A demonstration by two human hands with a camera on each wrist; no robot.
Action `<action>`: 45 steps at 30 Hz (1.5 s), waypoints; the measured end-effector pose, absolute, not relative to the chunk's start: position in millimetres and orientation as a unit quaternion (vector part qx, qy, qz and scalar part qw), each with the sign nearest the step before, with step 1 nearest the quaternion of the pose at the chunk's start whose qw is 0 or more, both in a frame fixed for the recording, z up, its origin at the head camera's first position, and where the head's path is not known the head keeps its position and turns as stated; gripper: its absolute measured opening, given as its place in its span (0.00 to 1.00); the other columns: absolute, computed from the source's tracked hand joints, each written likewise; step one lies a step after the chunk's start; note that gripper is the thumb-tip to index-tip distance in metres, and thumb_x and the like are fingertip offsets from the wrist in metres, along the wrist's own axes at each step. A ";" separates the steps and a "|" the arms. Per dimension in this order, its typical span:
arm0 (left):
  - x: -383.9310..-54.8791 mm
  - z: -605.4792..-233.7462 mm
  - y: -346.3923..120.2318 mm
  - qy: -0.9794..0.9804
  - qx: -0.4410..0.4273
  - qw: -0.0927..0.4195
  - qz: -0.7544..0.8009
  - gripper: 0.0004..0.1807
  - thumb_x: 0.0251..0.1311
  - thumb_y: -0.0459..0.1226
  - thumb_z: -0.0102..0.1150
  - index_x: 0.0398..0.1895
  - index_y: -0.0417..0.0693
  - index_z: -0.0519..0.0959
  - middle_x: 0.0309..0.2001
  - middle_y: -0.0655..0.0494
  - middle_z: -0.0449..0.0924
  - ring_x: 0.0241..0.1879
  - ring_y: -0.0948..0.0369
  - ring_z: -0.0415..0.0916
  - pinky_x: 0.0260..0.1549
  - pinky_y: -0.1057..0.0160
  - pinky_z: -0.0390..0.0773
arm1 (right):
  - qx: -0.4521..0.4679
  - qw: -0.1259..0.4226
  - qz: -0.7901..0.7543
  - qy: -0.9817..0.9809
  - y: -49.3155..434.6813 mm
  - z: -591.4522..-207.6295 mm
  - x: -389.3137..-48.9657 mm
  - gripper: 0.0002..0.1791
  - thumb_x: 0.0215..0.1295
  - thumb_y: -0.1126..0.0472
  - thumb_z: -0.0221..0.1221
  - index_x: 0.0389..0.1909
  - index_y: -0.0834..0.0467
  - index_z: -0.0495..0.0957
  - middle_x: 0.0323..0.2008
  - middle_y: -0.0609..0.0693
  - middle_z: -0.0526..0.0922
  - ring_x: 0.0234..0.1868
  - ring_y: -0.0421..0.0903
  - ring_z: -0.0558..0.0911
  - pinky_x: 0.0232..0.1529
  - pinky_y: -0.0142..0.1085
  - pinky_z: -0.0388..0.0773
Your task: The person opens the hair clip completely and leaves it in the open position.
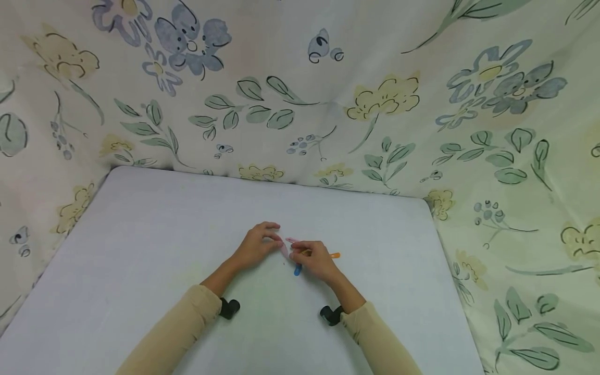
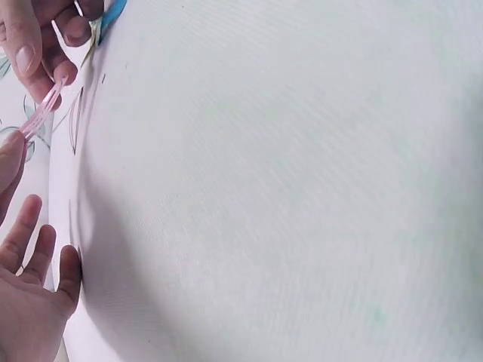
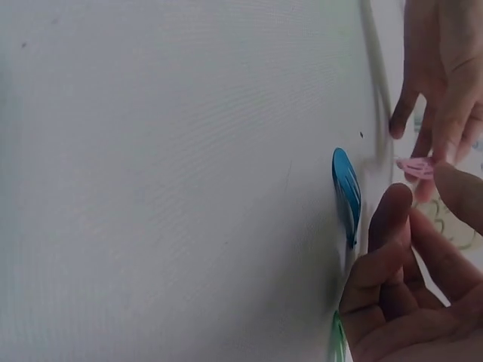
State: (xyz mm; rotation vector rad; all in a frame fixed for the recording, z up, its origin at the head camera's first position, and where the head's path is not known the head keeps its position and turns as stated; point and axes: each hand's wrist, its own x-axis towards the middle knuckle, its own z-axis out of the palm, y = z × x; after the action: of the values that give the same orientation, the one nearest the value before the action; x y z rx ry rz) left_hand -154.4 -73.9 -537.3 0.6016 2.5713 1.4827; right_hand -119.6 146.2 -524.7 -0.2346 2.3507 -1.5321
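A pink snap hair clip [image 1: 284, 250] is pinched by one end between the thumb and fingers of my left hand [image 1: 257, 246]. In the left wrist view, the other end of this pink clip [image 2: 44, 110] points at the right fingertips; whether they touch it is unclear. My right hand [image 1: 315, 260] hovers beside it, fingers bent and thumb apart from the index finger in the right wrist view. On the table below lies a blue hair clip [image 3: 346, 194]. A second pink piece [image 1: 291, 240] lies just beyond the right fingers, partly hidden.
An orange clip [image 1: 335, 255] sticks out past the right hand, and a green clip [image 3: 336, 339] shows at the lower edge of the right wrist view. All lie on a white table [image 1: 187, 208]. Floral fabric [image 1: 281, 104] hangs around the table's back and sides.
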 end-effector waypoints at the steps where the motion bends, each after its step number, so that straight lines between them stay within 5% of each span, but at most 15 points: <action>1: -154.9 -537.2 -73.2 0.845 0.196 0.056 0.495 0.03 0.60 0.35 0.69 0.34 0.44 0.87 0.60 0.46 0.77 0.66 0.45 0.67 0.66 0.42 0.61 | -0.083 0.162 -0.541 0.821 146.2 -525.2 -120.3 0.16 0.66 0.61 0.64 0.52 0.65 0.82 0.37 0.54 0.86 0.33 0.42 0.80 0.34 0.30 0.76; 12: -156.1 -533.8 -67.8 0.822 0.146 0.063 0.547 0.06 0.62 0.35 0.67 0.34 0.40 0.86 0.60 0.45 0.77 0.64 0.47 0.69 0.56 0.44 0.72 | -0.079 0.165 -0.562 0.807 144.2 -527.5 -120.8 0.14 0.67 0.62 0.64 0.49 0.66 0.83 0.31 0.56 0.85 0.29 0.43 0.79 0.32 0.28 0.74; 18: -156.6 -533.2 -67.4 0.815 0.124 0.054 0.563 0.07 0.62 0.35 0.67 0.36 0.38 0.86 0.59 0.43 0.78 0.63 0.48 0.70 0.53 0.46 0.75 | -0.085 0.167 -0.570 0.800 142.8 -514.6 -119.3 0.14 0.69 0.65 0.60 0.49 0.72 0.80 0.31 0.68 0.83 0.32 0.59 0.80 0.36 0.30 0.73; 23: -155.1 -532.7 -66.8 0.812 0.100 0.056 0.572 0.08 0.62 0.36 0.67 0.38 0.38 0.86 0.59 0.44 0.77 0.63 0.49 0.70 0.53 0.47 0.75 | -0.071 0.153 -0.566 0.807 144.2 -523.8 -123.0 0.11 0.70 0.64 0.59 0.46 0.67 0.83 0.29 0.62 0.83 0.29 0.50 0.80 0.36 0.31 0.75; 27: -152.2 -530.6 -65.0 0.808 0.082 0.061 0.580 0.08 0.63 0.36 0.66 0.38 0.39 0.86 0.59 0.46 0.78 0.63 0.50 0.69 0.54 0.48 0.75 | -0.064 0.152 -0.573 0.803 145.1 -522.2 -123.3 0.10 0.69 0.63 0.60 0.45 0.66 0.84 0.32 0.61 0.84 0.31 0.50 0.81 0.37 0.32 0.76; 36: -148.8 -527.0 -61.7 0.810 0.086 0.072 0.576 0.08 0.63 0.37 0.66 0.38 0.39 0.86 0.57 0.48 0.78 0.62 0.51 0.70 0.52 0.50 0.76 | -0.044 0.162 -0.588 0.791 145.2 -490.4 -118.4 0.13 0.70 0.67 0.59 0.48 0.74 0.80 0.42 0.70 0.83 0.42 0.65 0.82 0.43 0.39 0.79; 45: -145.4 -525.3 -61.2 0.815 0.127 0.115 0.554 0.10 0.64 0.35 0.65 0.41 0.36 0.86 0.57 0.47 0.79 0.59 0.49 0.73 0.50 0.51 0.78 | 0.013 0.157 -0.583 0.797 150.9 -501.6 -124.1 0.13 0.70 0.61 0.60 0.47 0.68 0.82 0.43 0.66 0.84 0.42 0.55 0.80 0.39 0.35 0.75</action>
State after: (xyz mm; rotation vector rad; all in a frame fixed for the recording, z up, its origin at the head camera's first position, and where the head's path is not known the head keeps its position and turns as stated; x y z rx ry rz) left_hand -145.4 -61.2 -525.3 0.3730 2.3880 1.6228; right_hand -124.1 150.9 -501.6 0.0369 2.2805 -1.6691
